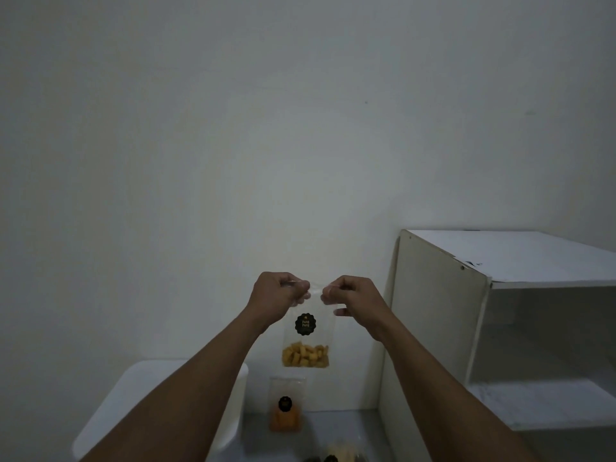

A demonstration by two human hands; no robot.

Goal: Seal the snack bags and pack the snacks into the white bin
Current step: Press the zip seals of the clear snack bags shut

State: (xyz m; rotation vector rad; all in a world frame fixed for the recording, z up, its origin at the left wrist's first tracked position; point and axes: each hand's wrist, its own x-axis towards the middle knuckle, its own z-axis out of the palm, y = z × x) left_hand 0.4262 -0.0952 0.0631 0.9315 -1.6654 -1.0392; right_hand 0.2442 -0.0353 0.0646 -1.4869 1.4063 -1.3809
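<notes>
One clear bag (319,330), yellow snacks (305,355)

Two bare forearms; bare left hand (278,295), right hand (350,296).

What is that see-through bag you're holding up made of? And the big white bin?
The snack bag looks like thin, clear, glossy plastic: the yellow snacks inside and the wall behind show straight through it. The white bin looks like smooth, matte hard plastic with rounded corners, though the dim light leaves that a little uncertain.
</notes>
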